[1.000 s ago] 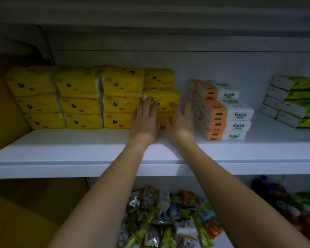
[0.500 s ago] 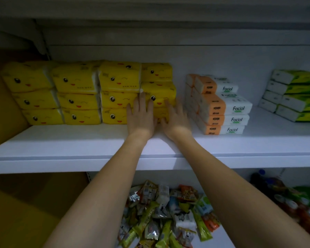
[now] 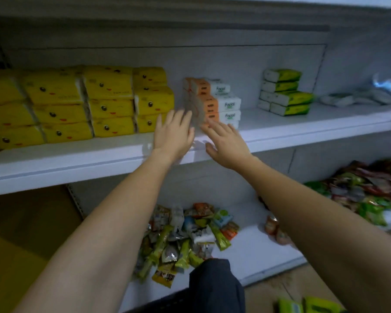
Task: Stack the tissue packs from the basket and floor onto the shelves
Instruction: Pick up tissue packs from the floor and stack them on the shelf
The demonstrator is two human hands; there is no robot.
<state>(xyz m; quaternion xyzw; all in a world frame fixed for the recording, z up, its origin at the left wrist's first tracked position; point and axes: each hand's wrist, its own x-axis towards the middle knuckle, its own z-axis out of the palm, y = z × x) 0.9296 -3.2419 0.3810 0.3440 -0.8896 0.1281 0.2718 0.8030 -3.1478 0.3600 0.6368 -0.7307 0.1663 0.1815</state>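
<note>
Both hands have come off the yellow packs (image 3: 108,105) and drifted right, and the view has swung right with them, so more of the shelf (image 3: 54,163) now shows out at 3 o'clock. Over at 10 o'clock the yellow packs sit four columns wide and three high, squared up, nobody touching them. Near dead centre the left hand (image 3: 174,136) hovers over the shelf's front edge, fingers straight and spread, nothing in it, the fingertips blurred. Just at its 3 o'clock comes the right hand (image 3: 227,146), same story: flat, splayed, empty, with its fingertips close to the orange packs (image 3: 221,105) at 12 to 1 o'clock. I cannot tell whether they touch. On to 2 o'clock, the green packs (image 3: 287,96) stand in a short stack with bare shelf on both sides. Down at 5 o'clock, two floor packs (image 3: 321,307), green ones, lie waiting. No basket in view, so what it holds is anyone's guess. My read: the yellow batch looks finished, the job well along, and those floor packs are what remains, likely bound for the green stack.
</note>
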